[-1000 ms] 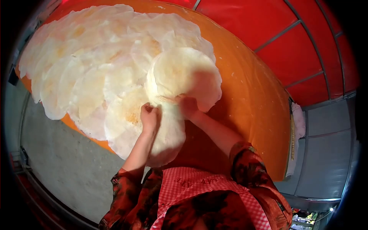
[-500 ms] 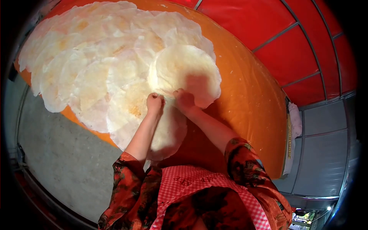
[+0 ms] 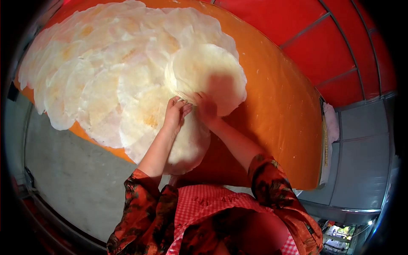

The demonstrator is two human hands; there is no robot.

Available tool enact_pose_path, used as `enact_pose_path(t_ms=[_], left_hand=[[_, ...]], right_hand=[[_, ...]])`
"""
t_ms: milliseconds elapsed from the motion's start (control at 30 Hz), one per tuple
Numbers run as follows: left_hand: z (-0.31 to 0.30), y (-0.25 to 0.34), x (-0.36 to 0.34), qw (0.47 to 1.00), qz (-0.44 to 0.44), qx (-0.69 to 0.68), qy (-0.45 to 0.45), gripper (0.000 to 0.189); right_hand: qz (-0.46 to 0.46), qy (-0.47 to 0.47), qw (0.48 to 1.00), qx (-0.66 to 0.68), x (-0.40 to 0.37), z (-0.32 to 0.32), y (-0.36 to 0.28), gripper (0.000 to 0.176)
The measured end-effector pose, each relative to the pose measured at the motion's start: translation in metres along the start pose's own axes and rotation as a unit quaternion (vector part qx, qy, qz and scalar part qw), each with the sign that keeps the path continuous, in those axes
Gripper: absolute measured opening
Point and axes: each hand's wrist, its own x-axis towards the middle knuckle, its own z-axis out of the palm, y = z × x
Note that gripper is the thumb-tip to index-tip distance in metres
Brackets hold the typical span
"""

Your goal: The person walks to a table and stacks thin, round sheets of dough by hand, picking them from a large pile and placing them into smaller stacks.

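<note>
Many thin, round, pale sheets (image 3: 102,85) overlap across the left and middle of an orange surface (image 3: 280,127). A rounder stack of such sheets (image 3: 204,68) lies at their right end, with a shadow on it. My left hand (image 3: 176,112) is at the stack's lower left edge, fingers bent over the layered rim. Close to its right, my right hand (image 3: 205,106) has its fingers curled at the same edge, partly in shadow. Both hands are at the gathered edge of the sheets; how much the fingers pinch is hard to see.
Red panels (image 3: 327,51) with grey bars rise beyond the orange surface at the upper right. Grey panels (image 3: 361,161) stand at the right, beside a pale pink cloth (image 3: 330,121). Grey floor (image 3: 76,170) shows at the lower left.
My left hand has gone from a closed fist to loosened fingers over the sheets' edge. More layered edges now show between the hands. The view has shifted slightly.
</note>
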Motion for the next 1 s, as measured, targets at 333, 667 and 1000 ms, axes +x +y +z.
enact_pose_path(t_ms=[333, 667, 1000], left_hand=[[-0.111, 0.032, -0.179, 0.536, 0.445, 0.706, 0.127, 0.048], [-0.19, 0.03, -0.204, 0.543, 0.344, 0.752, 0.147, 0.059], [-0.234, 0.045, -0.191, 0.965, 0.049, 0.243, 0.08, 0.011]], right_hand=[[0.002, -0.1, 0.995, -0.01, 0.081, -0.072, 0.012, 0.022], [-0.121, -0.201, 0.966, -0.104, -0.107, -0.09, -0.193, 0.014], [-0.103, -0.108, 0.989, 0.004, -0.138, -0.048, -0.201, 0.016]])
